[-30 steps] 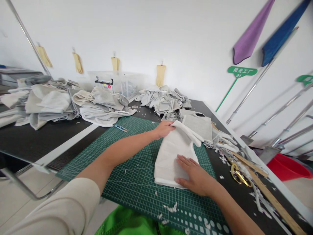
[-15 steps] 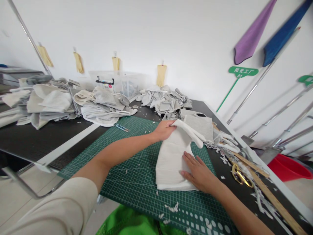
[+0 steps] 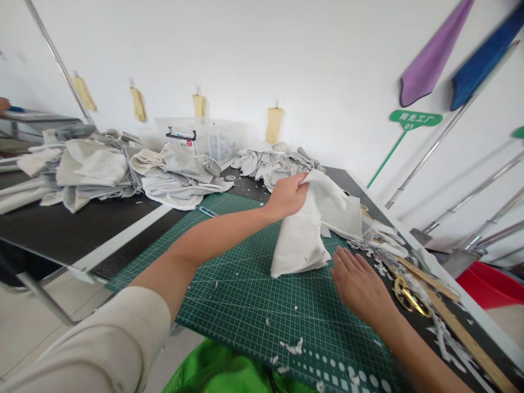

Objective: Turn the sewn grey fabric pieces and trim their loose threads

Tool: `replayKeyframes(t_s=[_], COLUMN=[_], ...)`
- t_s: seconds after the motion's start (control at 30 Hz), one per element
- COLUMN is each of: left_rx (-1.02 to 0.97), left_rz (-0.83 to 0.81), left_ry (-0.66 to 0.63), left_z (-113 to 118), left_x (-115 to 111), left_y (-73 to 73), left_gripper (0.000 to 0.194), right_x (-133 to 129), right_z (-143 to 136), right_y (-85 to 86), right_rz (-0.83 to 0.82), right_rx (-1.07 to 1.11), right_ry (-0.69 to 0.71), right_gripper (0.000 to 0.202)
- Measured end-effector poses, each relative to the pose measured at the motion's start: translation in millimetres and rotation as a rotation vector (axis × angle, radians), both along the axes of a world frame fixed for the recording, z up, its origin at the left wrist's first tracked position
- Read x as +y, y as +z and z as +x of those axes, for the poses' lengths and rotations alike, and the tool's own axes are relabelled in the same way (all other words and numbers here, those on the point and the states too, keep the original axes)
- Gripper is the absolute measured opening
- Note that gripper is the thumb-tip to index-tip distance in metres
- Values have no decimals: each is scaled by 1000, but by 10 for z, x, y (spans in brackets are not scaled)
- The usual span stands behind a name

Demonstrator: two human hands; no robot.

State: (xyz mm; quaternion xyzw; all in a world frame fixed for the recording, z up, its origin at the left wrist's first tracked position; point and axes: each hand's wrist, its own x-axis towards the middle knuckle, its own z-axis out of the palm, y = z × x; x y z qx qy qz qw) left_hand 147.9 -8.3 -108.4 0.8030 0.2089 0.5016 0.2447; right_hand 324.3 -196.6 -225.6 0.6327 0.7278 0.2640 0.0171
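Note:
My left hand [image 3: 289, 195] pinches the upper edge of a white folded fabric piece [image 3: 301, 240] and holds it raised, its lower edge hanging at the green cutting mat [image 3: 245, 295]. Just right of the fabric, my right hand [image 3: 360, 281] hovers over the mat with its fingers stretched out and nothing in them. Behind the raised fabric lies a light grey cloth piece [image 3: 347, 213], partly covered by it. Thread snips [image 3: 208, 212] lie at the mat's far edge, partly hidden by my left arm.
Piles of grey and white fabric [image 3: 94, 169] lie along the back and left. Gold-handled scissors [image 3: 409, 297], a wooden ruler [image 3: 462, 333] and white scraps lie on the right. A clear plastic box [image 3: 184, 139] stands by the wall. A red bucket [image 3: 491, 284] is beyond the table.
My left hand has lifted the white fabric up and away from me, off the near part of the mat. My right hand has come off the fabric and moved right.

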Motion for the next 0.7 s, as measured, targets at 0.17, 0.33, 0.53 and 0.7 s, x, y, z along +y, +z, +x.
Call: replayKeyframes(t_s=[0.17,0.33,0.53,0.7], left_rx=[-36,-95,-155,-173], left_rz=[51,88,100,103], left_ry=[26,58,112,124], left_z=[48,46,-40,-12], left_x=[-54,-71,-2,32], left_y=[78,199,293,264], left_gripper=[34,35,34,34], right_x=[128,234,170,200], right_z=[-348,-303,100,-122], right_y=[112,-63,-143,41], right_rz=[82,-60,12,238], right_rx=[56,40,48,88], right_ry=[205,196,-225,-36], right_gripper=[60,64,44,51])
